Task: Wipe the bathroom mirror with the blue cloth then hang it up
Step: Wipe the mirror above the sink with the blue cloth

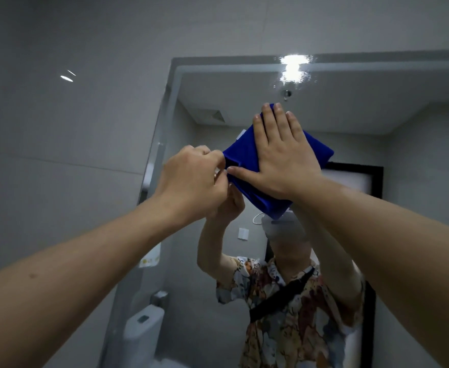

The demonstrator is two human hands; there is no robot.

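The right hand [282, 158] is laid flat, fingers straight, on the folded blue cloth [247, 152], which is pressed against the upper part of the mirror [351, 102]. The cloth's left corner is pinched by the curled fingers of the left hand [191, 179]. A toilet [142, 328] is reflected at lower left.

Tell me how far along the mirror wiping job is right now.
Nothing looks finished yet. In hand: the right hand presses the folded blue cloth flat against the upper mirror, while the left hand pinches the cloth's left corner. Left to do: wiping the rest of the glass, then hanging the cloth; no hook shows.
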